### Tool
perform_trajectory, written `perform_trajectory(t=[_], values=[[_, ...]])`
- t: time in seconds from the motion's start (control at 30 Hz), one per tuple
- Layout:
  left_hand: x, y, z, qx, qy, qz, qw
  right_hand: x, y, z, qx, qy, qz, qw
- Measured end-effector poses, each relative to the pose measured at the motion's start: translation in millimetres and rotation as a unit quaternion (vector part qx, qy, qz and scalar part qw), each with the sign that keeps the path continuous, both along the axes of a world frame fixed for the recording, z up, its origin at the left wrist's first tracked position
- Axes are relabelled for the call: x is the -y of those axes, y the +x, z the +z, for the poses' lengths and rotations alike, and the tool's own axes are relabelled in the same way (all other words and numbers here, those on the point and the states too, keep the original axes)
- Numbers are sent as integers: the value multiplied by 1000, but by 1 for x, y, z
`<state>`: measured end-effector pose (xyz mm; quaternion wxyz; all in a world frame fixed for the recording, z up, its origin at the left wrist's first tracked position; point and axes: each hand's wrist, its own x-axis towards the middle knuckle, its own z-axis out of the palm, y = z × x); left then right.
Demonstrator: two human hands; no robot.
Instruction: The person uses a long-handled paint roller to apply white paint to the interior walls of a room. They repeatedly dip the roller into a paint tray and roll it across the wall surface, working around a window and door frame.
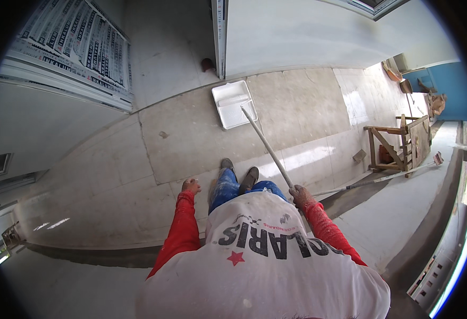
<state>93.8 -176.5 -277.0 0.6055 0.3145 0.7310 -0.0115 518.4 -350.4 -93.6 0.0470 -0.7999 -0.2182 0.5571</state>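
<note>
My right hand (301, 197) is wrapped round a long pale pole (271, 150) in front of my right hip. The pole slants forward and left into a white paint tray (226, 118) on the floor. At its far end a white paint roller (235, 101) lies across the tray, hard to tell apart from the white paint. Off to the left of my legs, my left hand (191, 185) hangs with its fingers curled in, and nothing shows in it.
A brown floor sheet (297, 101) lies under the tray. At right stand a wooden trestle (398, 141) and a second long pole (374, 182) with a small head. A wrapped panel (79, 40) leans at upper left. A door frame (219, 37) stands beyond the tray.
</note>
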Motion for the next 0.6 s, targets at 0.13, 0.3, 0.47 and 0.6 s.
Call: perform_trajectory(t=[0.13,0.3,0.47,0.6], values=[[-1,-26,-4,-39,-6,53,998,45,9,12,65,12,113,991],[-8,-31,-16,-70,-39,36,996,24,-7,8,89,66,117,987],[-24,-13,-27,-24,44,29,998,23,-17,81,34,-31,8,999],[-35,9,-25,3,46,-8,999,35,-24,117,10,-109,-59,992]])
